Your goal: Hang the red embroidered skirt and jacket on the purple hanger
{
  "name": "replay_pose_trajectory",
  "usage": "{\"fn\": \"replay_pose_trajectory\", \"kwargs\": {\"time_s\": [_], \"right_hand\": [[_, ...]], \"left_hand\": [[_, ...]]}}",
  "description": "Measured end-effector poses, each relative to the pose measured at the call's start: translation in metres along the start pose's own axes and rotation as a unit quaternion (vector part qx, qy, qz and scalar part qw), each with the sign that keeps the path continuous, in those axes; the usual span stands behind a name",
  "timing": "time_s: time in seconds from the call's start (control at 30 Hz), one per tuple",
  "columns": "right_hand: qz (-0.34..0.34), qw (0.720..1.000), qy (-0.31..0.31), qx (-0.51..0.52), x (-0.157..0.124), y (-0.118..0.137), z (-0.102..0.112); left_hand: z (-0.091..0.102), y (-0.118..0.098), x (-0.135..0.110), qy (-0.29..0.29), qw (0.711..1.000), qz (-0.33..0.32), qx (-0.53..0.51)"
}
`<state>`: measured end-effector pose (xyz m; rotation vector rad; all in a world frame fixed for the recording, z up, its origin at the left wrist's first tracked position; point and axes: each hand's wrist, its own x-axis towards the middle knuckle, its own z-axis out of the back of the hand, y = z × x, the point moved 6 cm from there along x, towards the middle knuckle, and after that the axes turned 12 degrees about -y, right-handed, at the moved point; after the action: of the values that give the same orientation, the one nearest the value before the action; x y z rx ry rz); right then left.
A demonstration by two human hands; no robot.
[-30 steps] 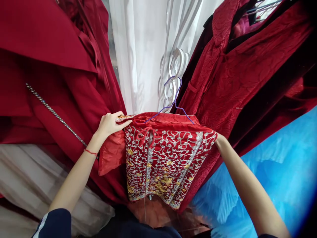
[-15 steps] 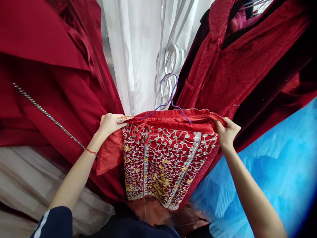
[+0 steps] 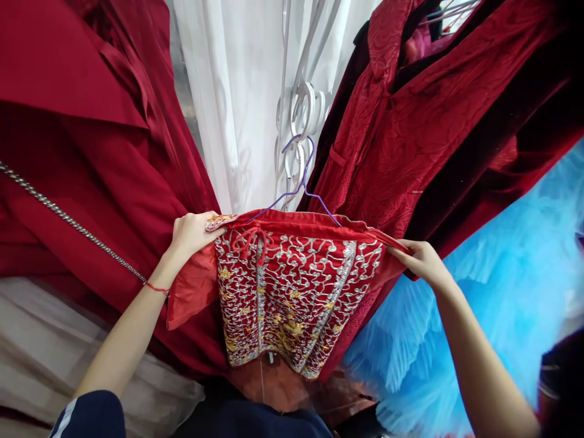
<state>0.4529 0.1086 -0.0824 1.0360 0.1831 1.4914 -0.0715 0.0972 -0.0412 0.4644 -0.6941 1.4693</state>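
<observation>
A red skirt (image 3: 296, 292) with silver and gold embroidery hangs by its waist from a purple wire hanger (image 3: 305, 185). My left hand (image 3: 194, 234) pinches the left end of the waistband, where an embroidered edge folds over the fingers. Below that hand, a flap of plain red lining (image 3: 191, 289) hangs down. At the other end my right hand (image 3: 422, 258) grips the red band drawn out from the waist, stretched to the right. A thin red tie (image 3: 250, 240) forms a bow near the left of the waist.
The hanger's hook sits at a white rack with rings (image 3: 302, 109). White curtains (image 3: 250, 91) fall behind it. Dark red garments (image 3: 91, 170) crowd the left, a patterned red dress (image 3: 374, 134) the right. Blue ruffled fabric (image 3: 479, 292) lies lower right, pale fabric (image 3: 55, 340) lower left.
My right hand has shifted outward from the skirt's corner, and the red band now stretches between them. My left hand keeps its hold. The whole view has shifted slightly.
</observation>
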Motion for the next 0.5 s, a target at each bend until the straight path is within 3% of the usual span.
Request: {"fn": "replay_pose_trajectory", "kwargs": {"time_s": [0.1, 0.17, 0.23, 0.33, 0.4, 0.5], "right_hand": [[0.033, 0.989, -0.146, 0.020, -0.013, -0.010, -0.001], [0.050, 0.970, -0.234, -0.037, -0.018, -0.013, 0.001], [0.059, 0.954, -0.261, -0.136, -0.017, -0.012, 0.005], [0.054, 0.931, -0.240, -0.268, -0.004, -0.003, 0.018], [0.032, 0.913, -0.241, -0.327, 0.005, 0.009, 0.035], [-0.009, 0.883, -0.292, -0.367, 0.010, 0.034, 0.064]], "left_hand": [[-0.002, 0.000, -0.002, 0.010, 1.000, -0.005, 0.015], [-0.001, 0.000, -0.003, 0.013, 1.000, -0.007, 0.025], [0.000, 0.000, -0.004, 0.014, 0.999, -0.009, 0.034], [0.000, -0.002, -0.006, 0.018, 0.999, -0.009, 0.045], [0.001, -0.004, -0.009, 0.020, 0.998, -0.006, 0.052], [0.003, -0.005, -0.014, 0.020, 0.998, 0.003, 0.057]]}}
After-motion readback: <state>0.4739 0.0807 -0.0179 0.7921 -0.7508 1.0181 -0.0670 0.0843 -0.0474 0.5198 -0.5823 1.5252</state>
